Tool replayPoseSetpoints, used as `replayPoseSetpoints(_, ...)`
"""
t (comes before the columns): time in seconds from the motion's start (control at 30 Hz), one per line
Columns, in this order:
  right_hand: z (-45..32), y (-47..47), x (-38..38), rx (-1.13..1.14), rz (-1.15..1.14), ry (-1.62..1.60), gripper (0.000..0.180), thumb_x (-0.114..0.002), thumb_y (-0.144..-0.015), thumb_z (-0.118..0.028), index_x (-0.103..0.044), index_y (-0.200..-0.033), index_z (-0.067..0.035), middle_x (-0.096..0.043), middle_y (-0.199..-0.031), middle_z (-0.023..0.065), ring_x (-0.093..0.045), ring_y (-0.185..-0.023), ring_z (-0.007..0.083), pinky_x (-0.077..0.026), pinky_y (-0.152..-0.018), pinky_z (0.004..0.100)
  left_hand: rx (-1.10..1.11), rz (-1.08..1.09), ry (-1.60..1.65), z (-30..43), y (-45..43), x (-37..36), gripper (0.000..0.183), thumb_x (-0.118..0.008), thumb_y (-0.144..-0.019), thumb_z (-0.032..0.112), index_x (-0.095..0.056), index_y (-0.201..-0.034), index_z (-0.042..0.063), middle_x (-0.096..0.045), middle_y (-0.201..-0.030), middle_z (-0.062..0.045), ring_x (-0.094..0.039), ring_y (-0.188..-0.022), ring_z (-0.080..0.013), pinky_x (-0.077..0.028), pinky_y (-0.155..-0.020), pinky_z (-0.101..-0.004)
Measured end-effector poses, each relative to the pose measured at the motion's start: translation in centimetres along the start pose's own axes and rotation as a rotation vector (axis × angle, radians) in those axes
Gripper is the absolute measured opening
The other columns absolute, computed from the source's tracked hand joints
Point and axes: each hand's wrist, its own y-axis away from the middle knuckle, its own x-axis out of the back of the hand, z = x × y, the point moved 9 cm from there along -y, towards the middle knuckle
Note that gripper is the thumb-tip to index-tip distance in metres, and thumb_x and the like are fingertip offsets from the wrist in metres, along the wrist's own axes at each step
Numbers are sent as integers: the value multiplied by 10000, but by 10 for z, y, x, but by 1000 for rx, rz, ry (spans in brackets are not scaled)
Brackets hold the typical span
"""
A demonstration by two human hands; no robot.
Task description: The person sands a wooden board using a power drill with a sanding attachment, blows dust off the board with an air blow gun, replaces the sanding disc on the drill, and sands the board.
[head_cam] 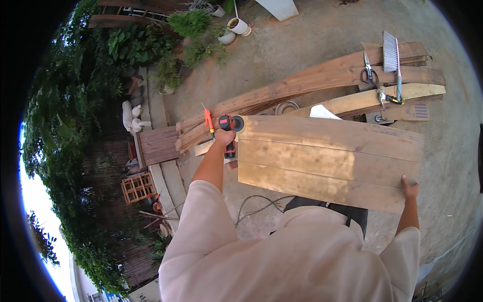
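Observation:
My left hand [225, 138] grips a red and black cordless sander [227, 123] by its handle. The tool's round pad [238, 123] is at the far left corner of a wide wooden panel [294, 151] made of several joined boards. Its left part looks pale and golden, while the right part is greyer and weathered. At the panel's right edge my right hand [410, 188] holds on, thumb on the top face and the other fingers mostly hidden. An orange air blow gun [208, 121] lies just left of the sander.
Beyond the panel lie long wooden planks [302, 81]. On them rest scissors [368, 71], a bench brush [391, 56] and a hammer-like tool [388, 97]. A dark cable [260, 196] loops on the concrete floor near me. Potted plants [188, 24] and a wooden crate [138, 188] stand to the left.

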Motion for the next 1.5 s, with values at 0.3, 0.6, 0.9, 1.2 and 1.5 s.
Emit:
replayPoseSetpoints(0.3, 0, -1, -1, -33, 27, 21, 1076, -836, -657, -561, -403, -1324, 165, -512, -1338, 299, -502, -1265, 378, -384, -1077, 414, 343, -157, 436, -85, 11, 3, 32, -547, -767, 12, -518, -773, 26, -544, -604, -110, -554, -488, -248, -519, -476, -391)
replayPoseSetpoints(0.6, -3, 3, 4, -64, -5, 18, 1139, -827, -652, -584, -356, -1363, 170, -471, -1381, 301, -465, -1300, 374, -368, -1092, 406, 375, -169, 505, -95, 10, 6, 22, -559, -783, 46, -538, -784, 50, -561, -615, -92, -563, -503, -235, -527, -508, -373)
replayPoseSetpoints(0.9, -3, 0, 0, -39, -48, -21, 1167, -817, -648, -604, -337, -1380, 168, -449, -1400, 302, -434, -1324, 385, -347, -1107, 410, 293, -145, 307, -32, 12, -5, 35, -557, -769, 58, -530, -759, 39, -565, -626, -107, -568, -501, -236, -520, -481, -394)
replayPoseSetpoints(1.2, 2, 1, 4, -48, -10, 96, 1206, -787, -635, -661, -329, -1387, 163, -431, -1407, 322, -421, -1335, 395, -333, -1119, 420, 283, -132, 266, -52, 19, 1, 87, -556, -758, 13, -538, -841, 28, -559, -640, -106, -565, -504, -229, -523, -475, -389)
replayPoseSetpoints(1.5, -10, 11, 6, -94, -25, 55, 1184, -794, -638, -648, -348, -1375, 164, -437, -1403, 320, -422, -1336, 393, -336, -1117, 422, 147, -150, 213, 13, 8, -31, 28, -564, -751, -7, -539, -740, -4, -535, -577, -111, -552, -456, -227, -498, -434, -371)
